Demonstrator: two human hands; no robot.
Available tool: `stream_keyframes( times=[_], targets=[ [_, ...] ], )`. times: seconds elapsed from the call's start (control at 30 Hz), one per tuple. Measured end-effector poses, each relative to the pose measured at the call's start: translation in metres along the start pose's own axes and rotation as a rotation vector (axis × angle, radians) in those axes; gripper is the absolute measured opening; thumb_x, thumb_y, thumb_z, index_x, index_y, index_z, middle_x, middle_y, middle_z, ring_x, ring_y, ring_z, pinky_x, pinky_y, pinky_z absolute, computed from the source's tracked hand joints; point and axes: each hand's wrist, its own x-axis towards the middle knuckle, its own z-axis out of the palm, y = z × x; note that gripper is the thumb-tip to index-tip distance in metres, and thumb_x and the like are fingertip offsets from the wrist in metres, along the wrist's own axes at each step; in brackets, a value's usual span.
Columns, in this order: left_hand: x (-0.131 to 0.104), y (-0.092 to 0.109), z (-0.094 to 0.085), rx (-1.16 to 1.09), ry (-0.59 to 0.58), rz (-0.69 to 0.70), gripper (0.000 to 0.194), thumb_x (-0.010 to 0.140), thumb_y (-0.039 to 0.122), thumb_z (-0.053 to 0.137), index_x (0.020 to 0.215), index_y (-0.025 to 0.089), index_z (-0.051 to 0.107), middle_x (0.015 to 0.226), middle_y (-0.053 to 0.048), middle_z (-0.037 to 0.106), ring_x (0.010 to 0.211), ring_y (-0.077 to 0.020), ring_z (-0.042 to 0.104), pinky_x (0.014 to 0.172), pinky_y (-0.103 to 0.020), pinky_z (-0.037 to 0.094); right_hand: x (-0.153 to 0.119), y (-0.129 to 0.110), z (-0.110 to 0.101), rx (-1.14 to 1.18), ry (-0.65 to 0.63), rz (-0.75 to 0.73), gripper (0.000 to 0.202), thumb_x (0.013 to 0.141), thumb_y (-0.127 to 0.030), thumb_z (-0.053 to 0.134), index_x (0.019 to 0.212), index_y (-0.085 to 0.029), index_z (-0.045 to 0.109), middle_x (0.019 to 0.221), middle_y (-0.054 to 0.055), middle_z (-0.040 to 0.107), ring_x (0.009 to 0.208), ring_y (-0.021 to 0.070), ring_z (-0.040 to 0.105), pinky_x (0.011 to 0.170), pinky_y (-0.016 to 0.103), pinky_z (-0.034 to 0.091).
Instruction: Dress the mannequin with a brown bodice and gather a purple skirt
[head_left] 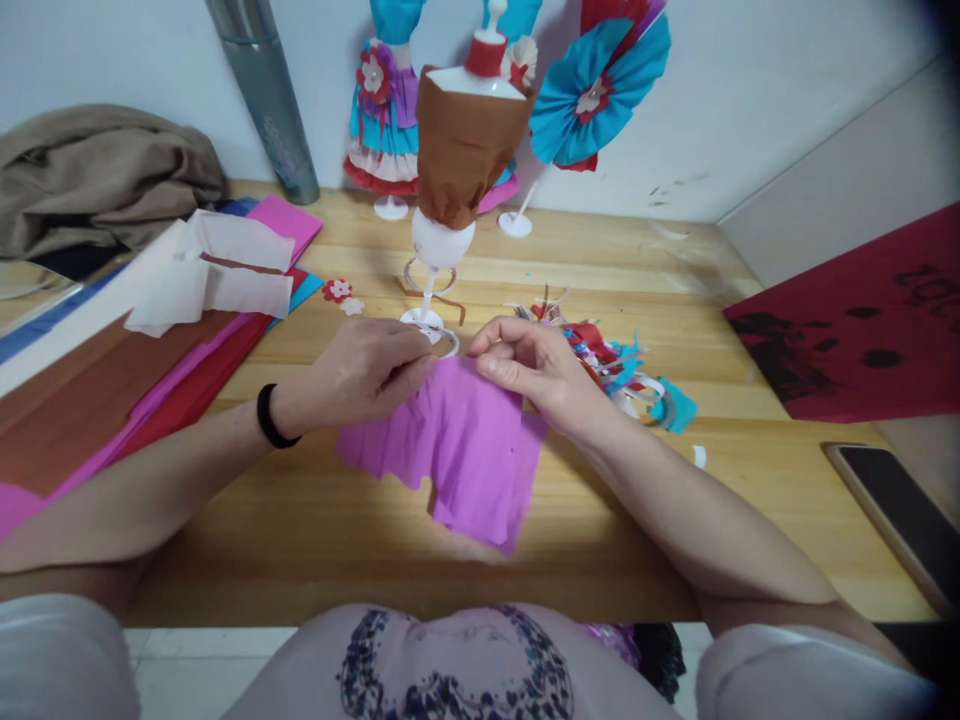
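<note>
Between both hands hangs a piece of purple crepe paper [480, 450], gathered into loose folds on its left part and flatter on its right. My left hand [367, 365], with a black band at the wrist, pinches its upper edge. My right hand [536, 370] has thumb and forefinger closed on the same edge further right. A thin white curled strip [450, 342] rises between the two hands at that edge. Just beyond stands a small white dress form [444, 240] with brown paper wrapped round its torso.
Coloured paper sheets [142, 400] lie at left, with white pieces [247, 290] on top. Paper scraps [622, 370] are heaped at right. Behind stand a dressed form [386, 130], a blue pleated rosette [600, 90] and a bottle [270, 110]. A phone [892, 510] lies far right.
</note>
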Motion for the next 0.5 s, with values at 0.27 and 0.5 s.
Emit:
stream_keyframes(
  times=[0.27, 0.5],
  targets=[
    [0.001, 0.003, 0.001, -0.043, -0.006, 0.008, 0.025, 0.094, 0.015, 0.042, 0.070, 0.020, 0.047, 0.056, 0.003, 0.045, 0.054, -0.0133, 0.045, 0.056, -0.028, 0.031, -0.005, -0.001, 0.008, -0.031, 0.005, -0.039, 0.018, 0.073, -0.032, 0.072, 0.071, -0.017, 0.062, 0.057, -0.005, 0.047, 0.052, 0.0076, 0.040, 0.050, 0.024, 0.031],
    [-0.002, 0.000, 0.006, -0.073, -0.037, -0.012, 0.026, 0.096, 0.022, 0.040, 0.072, 0.021, 0.051, 0.056, 0.002, 0.047, 0.059, -0.0142, 0.049, 0.063, -0.027, 0.038, -0.009, -0.001, 0.012, 0.018, -0.020, -0.064, 0.013, 0.073, -0.029, 0.073, 0.076, -0.017, 0.068, 0.062, -0.003, 0.057, 0.056, 0.0088, 0.049, 0.054, 0.024, 0.040]
  ],
)
